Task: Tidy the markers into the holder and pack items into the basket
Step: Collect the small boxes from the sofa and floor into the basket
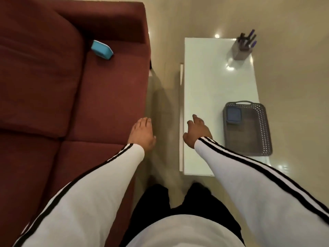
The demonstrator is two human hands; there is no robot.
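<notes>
A grey perforated basket (261, 138) sits on the near right part of the white table (210, 82), with a blue-lidded box (233, 116) lying in its far left corner. At the table's far right corner stands a grey holder (240, 51) with several dark and blue markers (248, 39) upright in it. A light blue case (101, 49) lies on the maroon sofa at the back. My left hand (142, 133) hovers empty over the sofa's front edge, fingers together. My right hand (196, 130) hangs over the table's near left side, fingers spread and empty, left of the basket.
The maroon sofa (62, 95) fills the left half of the view. A narrow strip of glossy beige floor (160, 97) runs between sofa and table, and my dark-trousered legs stand at its near end. Floor also surrounds the table on the right.
</notes>
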